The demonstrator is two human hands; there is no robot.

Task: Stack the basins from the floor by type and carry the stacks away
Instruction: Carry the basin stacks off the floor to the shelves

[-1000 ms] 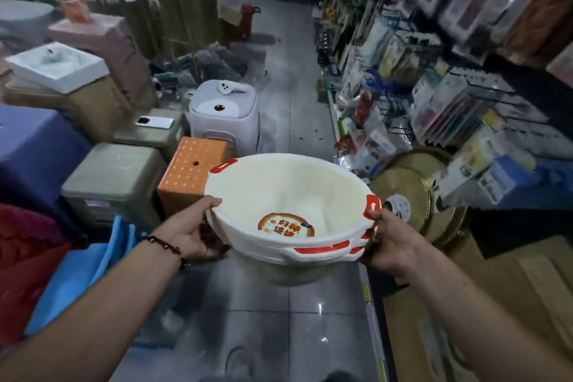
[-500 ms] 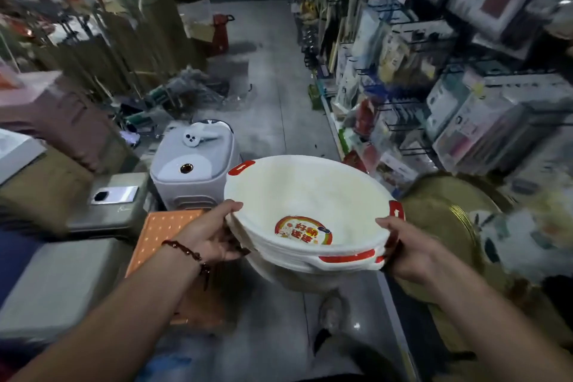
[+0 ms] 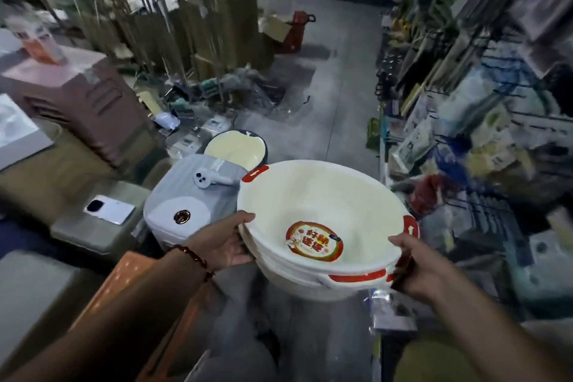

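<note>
A stack of white basins [image 3: 322, 205] with red handle grips and a round sticker inside is held in the air above the grey floor. My left hand [image 3: 221, 243] grips the stack's left rim, thumb over the edge. My right hand [image 3: 418, 267] grips the right rim beside a red handle. Farther on, a cream basin with a dark rim [image 3: 235, 149] sits low behind a grey bin.
A grey lidded bin [image 3: 189, 198] stands just left of the stack, an orange stool [image 3: 130, 285] under my left arm. Boxes and a phone [image 3: 108, 209] fill the left side. Shelves of goods [image 3: 465, 121] line the right. The aisle floor [image 3: 338, 96] runs ahead.
I have walked forward along the aisle with the stack in both hands. The grey bin and orange stool are nearer and lower in view, and the cream basin behind the bin has appeared.
</note>
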